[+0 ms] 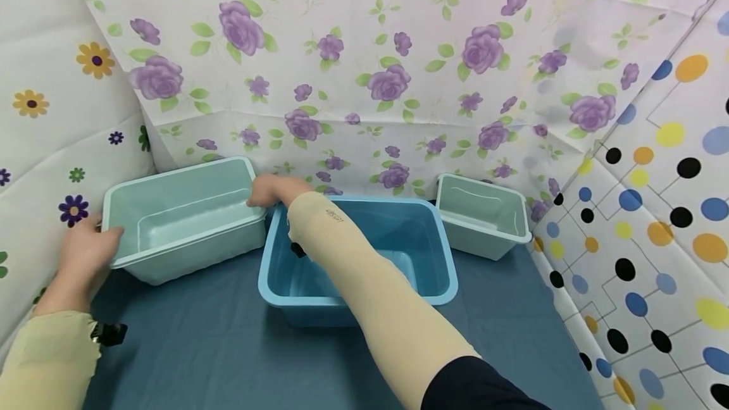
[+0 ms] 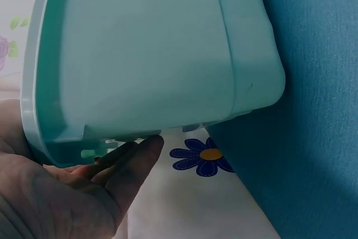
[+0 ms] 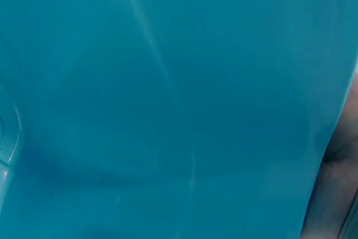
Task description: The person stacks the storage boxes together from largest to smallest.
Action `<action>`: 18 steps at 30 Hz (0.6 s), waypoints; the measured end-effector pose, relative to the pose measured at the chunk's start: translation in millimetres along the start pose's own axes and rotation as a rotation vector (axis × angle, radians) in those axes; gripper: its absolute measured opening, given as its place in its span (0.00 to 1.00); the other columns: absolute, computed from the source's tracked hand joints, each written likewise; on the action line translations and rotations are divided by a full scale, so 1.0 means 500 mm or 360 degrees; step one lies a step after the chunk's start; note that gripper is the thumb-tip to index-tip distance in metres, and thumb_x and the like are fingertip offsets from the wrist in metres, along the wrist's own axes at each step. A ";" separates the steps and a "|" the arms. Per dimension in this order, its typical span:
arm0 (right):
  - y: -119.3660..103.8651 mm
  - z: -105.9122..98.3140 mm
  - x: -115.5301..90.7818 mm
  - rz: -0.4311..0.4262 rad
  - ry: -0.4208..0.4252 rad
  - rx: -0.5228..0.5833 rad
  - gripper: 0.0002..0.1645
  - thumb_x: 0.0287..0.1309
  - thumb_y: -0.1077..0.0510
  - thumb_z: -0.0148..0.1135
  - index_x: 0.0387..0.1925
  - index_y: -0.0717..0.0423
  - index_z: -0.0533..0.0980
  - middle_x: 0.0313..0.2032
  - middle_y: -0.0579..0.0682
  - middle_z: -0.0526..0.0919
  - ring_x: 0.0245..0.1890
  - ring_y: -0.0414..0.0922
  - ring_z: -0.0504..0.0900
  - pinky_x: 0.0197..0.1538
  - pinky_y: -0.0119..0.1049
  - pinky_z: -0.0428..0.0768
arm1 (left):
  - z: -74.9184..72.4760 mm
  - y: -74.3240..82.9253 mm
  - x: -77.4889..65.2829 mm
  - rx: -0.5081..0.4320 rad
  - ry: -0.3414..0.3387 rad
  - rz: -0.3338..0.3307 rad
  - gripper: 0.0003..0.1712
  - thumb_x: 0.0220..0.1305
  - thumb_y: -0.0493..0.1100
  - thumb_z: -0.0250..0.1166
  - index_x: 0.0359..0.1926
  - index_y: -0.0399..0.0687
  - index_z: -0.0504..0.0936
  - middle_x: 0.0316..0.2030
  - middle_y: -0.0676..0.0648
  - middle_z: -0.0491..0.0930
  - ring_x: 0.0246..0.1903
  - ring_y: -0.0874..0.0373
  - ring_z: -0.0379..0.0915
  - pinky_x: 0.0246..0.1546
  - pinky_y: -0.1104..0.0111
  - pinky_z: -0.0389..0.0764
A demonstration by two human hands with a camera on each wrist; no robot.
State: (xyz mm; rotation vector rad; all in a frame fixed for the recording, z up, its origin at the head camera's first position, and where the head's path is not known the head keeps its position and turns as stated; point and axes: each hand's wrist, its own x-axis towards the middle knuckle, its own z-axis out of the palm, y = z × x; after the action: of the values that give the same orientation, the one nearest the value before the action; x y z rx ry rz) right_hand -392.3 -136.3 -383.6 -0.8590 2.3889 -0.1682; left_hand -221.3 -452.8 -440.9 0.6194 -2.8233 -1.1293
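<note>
Dark navy fabric sleeve (image 1: 478, 385): nearest the camera, at the lower edge of the head view, meeting a long beige fabric arm cover (image 1: 370, 283) that crosses above the deep rectangular blue plastic basin (image 1: 296, 300)

Long pale green rectangular plastic bin (image 1: 196, 255): at the left of the desk (image 1: 228, 353), just beside the basin, its opening facing up; whether its base touches the surface I cannot tell

Left hand (image 1: 85, 248): clamped on the long bin's left end, thumb at the rim, fingers reaching along the outside of the end wall

Right hand (image 1: 270, 190): curled over the rim at the same bin's right end, fingertips hidden; the right wrist view shows mostly the basin's wall, with part of the hand beyond its edge

Hands together or apart: well apart, one at each end of the long bin

Smaller pale green rectangular plastic bin (image 1: 475, 242): just to the right of the basin, set at an angle

Desk cover: plain dark blue cloth

Backdrop: white sheet printed with purple roses (image 1: 342, 81) behind, white sheet with coloured dots (image 1: 655, 207) at right
</note>
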 end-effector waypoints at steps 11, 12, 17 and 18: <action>0.005 0.004 0.006 -0.0110 0.0033 0.0017 0.13 0.88 0.55 0.49 0.44 0.55 0.76 0.47 0.51 0.77 0.44 0.45 0.73 0.48 0.33 0.70 | 0.001 -0.012 -0.006 -0.0050 -0.0010 -0.0019 0.40 0.87 0.45 0.48 0.83 0.18 0.48 0.77 0.12 0.53 0.71 0.16 0.60 0.67 0.26 0.68; 0.006 0.004 0.006 -0.0120 0.0032 0.0016 0.13 0.87 0.57 0.48 0.42 0.55 0.75 0.46 0.52 0.76 0.43 0.45 0.73 0.47 0.33 0.70 | 0.002 -0.012 -0.007 -0.0054 -0.0012 -0.0017 0.40 0.87 0.45 0.48 0.82 0.18 0.49 0.76 0.12 0.53 0.70 0.17 0.61 0.65 0.26 0.70; 0.010 0.002 0.005 -0.0150 0.0020 0.0017 0.12 0.84 0.61 0.44 0.39 0.54 0.72 0.46 0.53 0.76 0.43 0.45 0.72 0.46 0.32 0.69 | 0.002 -0.009 -0.008 -0.0061 -0.0014 -0.0018 0.39 0.87 0.44 0.48 0.82 0.17 0.50 0.75 0.11 0.56 0.64 0.20 0.67 0.56 0.33 0.80; 0.010 0.002 0.005 -0.0151 0.0019 0.0015 0.12 0.85 0.61 0.44 0.40 0.54 0.72 0.46 0.52 0.75 0.44 0.45 0.72 0.47 0.32 0.69 | 0.002 -0.009 -0.008 -0.0068 -0.0021 -0.0022 0.40 0.87 0.44 0.49 0.82 0.18 0.50 0.75 0.11 0.56 0.64 0.20 0.67 0.55 0.34 0.80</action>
State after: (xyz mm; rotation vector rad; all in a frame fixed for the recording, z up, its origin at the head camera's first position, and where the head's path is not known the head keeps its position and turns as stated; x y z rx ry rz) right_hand -396.2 -133.8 -387.2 -0.9702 2.3578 -0.2220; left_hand -216.2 -453.6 -444.2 0.6322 -2.8019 -1.1964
